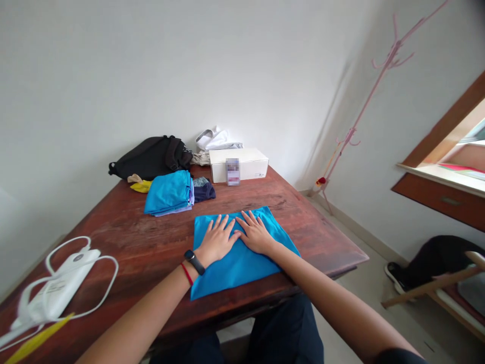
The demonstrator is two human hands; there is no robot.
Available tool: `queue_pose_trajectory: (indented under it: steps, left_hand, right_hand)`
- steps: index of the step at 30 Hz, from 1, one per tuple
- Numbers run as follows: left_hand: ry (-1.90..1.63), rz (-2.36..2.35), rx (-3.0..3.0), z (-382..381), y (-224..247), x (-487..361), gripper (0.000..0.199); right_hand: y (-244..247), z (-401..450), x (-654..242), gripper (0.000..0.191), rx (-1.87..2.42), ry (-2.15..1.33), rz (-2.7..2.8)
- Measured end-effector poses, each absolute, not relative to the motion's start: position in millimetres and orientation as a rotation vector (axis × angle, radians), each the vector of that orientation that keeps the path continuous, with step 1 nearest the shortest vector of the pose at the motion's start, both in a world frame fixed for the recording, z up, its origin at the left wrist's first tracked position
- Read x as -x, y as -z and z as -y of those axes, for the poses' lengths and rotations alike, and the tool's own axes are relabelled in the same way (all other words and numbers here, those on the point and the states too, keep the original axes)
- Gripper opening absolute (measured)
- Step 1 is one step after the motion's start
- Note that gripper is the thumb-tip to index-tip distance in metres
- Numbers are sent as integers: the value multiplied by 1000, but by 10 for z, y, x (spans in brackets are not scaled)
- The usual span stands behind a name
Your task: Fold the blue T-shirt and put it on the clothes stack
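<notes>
A blue cloth (238,268), folded into a rough rectangle, lies flat at the near edge of the wooden table. My left hand (216,241) rests palm down on it with fingers spread, a black band and a red string at the wrist. Beside it my right hand (254,233) also presses flat on the cloth, fingers apart. The two thumbs nearly meet; whether they touch I cannot tell. Beyond the hands, to the left, sits a stack of folded blue cloth (168,193) with a lilac layer beneath.
Dark folded cloth (204,191) and a yellow item (141,186) flank the stack. Behind are a black backpack (147,155), a white box (242,164) and white fabric (220,139). A power strip (60,283) with cables lies left. A pink coat rack (364,108) stands beyond the table.
</notes>
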State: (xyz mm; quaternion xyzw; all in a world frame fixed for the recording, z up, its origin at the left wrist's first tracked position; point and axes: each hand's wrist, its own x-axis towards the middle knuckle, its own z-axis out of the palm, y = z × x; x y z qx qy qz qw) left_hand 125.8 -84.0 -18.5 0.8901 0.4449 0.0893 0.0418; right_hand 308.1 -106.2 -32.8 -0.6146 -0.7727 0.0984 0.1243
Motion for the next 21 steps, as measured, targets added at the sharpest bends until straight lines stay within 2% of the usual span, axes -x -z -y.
queue_pose_trajectory:
  steps: [6,16,19,21]
  left_hand:
    - [-388,-1578,-2673,670,419,-1071,66]
    - [-456,-1578,-2610,660,390,-983,67]
    - [-499,-1491,-2654,711,336,-995,66]
    - [-521,-1289,-2737,758,300,-1026,63]
  right_hand:
    - [400,995,-3400,71,1910,-301,2186]
    - [424,1013,-3581,78,2112,-260,2047]
    - [337,1091,-3386,81,2027,-182,2097]
    - [278,1119,-3230,75,1906,-196,2186]
